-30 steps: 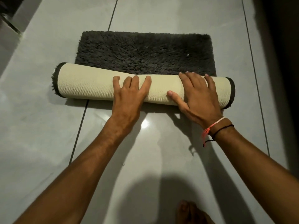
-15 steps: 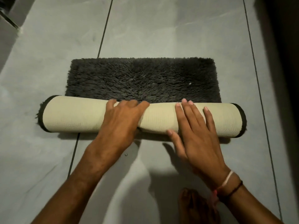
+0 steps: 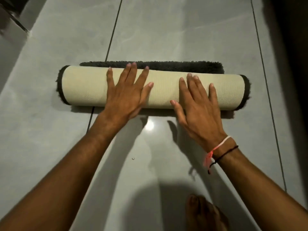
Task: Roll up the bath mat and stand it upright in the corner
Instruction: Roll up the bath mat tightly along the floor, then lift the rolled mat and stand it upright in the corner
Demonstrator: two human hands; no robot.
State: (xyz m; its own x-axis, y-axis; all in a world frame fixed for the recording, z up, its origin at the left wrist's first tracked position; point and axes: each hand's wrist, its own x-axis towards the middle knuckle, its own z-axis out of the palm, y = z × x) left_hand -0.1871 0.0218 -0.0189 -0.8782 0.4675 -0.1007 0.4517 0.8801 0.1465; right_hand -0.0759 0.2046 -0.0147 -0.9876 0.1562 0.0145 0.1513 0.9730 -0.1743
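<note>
Fingers (image 3: 127,75) of your left hand (image 3: 125,95) and right hand (image 3: 198,104) lie spread flat, gripping nothing, atop the nearly rolled bath mat (image 3: 86,85) lying on the floor (image 3: 50,147).

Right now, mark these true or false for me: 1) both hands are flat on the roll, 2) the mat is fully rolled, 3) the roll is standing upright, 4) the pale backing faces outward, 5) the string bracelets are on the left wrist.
1) Both hands lie flat on the roll: true. The left hand and the right hand rest open on the bath mat.
2) Fully rolled: false. A thin dark shaggy strip is not yet rolled, beyond the roll.
3) Standing upright: false. It lies on its side on the tiled floor.
4) Pale backing outward: true; dark pile shows only at the ends.
5) Bracelets on left wrist: false. The string bracelets are on the right wrist.
</note>
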